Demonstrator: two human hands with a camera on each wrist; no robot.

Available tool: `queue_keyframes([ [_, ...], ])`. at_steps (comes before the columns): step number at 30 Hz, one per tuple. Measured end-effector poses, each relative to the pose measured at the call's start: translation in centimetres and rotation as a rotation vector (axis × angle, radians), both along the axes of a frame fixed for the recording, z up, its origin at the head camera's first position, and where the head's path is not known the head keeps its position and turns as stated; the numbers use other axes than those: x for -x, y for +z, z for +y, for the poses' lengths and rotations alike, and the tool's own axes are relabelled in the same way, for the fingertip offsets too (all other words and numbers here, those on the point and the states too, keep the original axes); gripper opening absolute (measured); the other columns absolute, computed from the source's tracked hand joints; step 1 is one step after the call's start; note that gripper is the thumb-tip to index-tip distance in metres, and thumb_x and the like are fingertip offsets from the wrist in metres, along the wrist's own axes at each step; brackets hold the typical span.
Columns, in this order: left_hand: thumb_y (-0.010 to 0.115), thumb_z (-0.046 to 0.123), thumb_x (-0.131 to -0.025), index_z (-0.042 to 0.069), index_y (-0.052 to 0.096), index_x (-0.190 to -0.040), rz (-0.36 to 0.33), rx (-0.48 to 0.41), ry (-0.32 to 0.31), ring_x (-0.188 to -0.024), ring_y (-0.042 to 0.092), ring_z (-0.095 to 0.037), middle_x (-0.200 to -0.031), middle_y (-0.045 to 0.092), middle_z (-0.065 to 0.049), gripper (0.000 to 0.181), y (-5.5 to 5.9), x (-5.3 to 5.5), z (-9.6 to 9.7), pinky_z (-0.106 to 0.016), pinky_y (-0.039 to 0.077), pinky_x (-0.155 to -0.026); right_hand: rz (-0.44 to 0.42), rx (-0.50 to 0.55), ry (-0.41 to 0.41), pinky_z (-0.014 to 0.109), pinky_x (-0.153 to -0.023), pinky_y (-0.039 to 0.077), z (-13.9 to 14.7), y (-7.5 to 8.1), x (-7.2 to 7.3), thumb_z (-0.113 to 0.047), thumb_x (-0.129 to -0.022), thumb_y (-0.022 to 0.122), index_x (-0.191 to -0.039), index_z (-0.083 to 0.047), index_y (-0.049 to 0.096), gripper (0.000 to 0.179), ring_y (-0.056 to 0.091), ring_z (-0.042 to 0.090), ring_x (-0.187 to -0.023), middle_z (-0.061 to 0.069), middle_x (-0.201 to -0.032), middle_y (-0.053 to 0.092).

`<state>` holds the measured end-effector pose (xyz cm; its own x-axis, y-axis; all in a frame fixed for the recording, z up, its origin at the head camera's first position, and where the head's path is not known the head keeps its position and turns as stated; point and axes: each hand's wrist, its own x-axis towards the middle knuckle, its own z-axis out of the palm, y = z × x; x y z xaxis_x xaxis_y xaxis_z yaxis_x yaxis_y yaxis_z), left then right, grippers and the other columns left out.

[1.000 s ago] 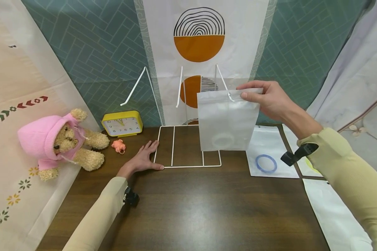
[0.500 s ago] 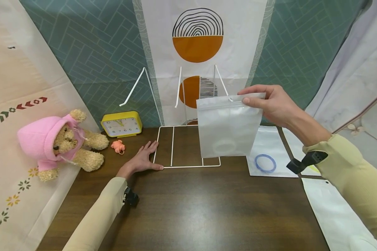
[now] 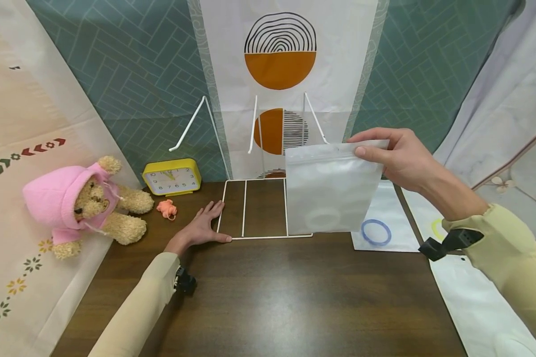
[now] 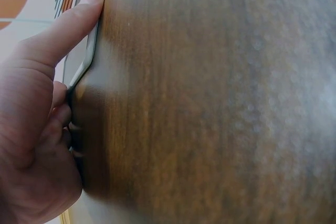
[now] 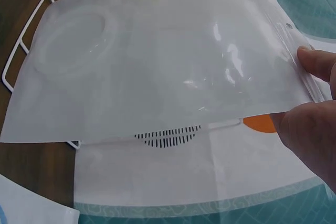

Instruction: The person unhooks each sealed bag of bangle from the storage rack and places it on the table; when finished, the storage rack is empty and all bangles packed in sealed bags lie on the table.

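In the head view my right hand (image 3: 399,156) pinches the top right corner of a frosted white zip bag (image 3: 330,193) between thumb and fingers. The bag hangs upright, and a pale ring shape (image 5: 73,43) shows faintly through its lower part. The bag's top edge is at the tip of the right hook of a white wire rack (image 3: 254,238); I cannot tell if they touch. A small hole (image 5: 289,25) shows near the bag's zip. My left hand (image 3: 201,225) rests with spread fingers on the rack's front left base corner, thumb along the front wire.
Similar white bags lie at right, one with a blue ring (image 3: 376,232), another with a yellow ring (image 3: 437,229). Left of the rack are a yellow clock (image 3: 171,176), a small orange figure (image 3: 167,209) and a teddy bear (image 3: 89,203) in a pink hoodie.
My right hand has drawn the bag toward me, lower and slightly right. The hook tip, earlier in front of the bag's top, is now at its top edge. My left hand has stayed put.
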<state>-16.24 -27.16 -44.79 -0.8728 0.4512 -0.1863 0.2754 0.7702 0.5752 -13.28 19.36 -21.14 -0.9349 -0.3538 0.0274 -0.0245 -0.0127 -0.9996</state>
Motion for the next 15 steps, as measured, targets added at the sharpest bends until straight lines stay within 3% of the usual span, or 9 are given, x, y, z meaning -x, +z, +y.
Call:
queue_keyframes([
  [15, 0.084, 0.046, -0.077, -0.004, 0.017, -0.157, 0.013, 0.004, -0.006, -0.15, 0.0, -0.042, -0.163, 0.013, -0.023, 0.116, -0.2, 0.1, -0.1, -0.059, 0.0, -0.117, 0.029, 0.032, 0.049, 0.031, -0.07, 0.057, 2.8, -2.1, -3.5, 0.011, -0.095, 0.06, -0.114, -0.004, 0.075, 0.028, 0.069, 0.021, -0.088, 0.008, -0.107, 0.072],
])
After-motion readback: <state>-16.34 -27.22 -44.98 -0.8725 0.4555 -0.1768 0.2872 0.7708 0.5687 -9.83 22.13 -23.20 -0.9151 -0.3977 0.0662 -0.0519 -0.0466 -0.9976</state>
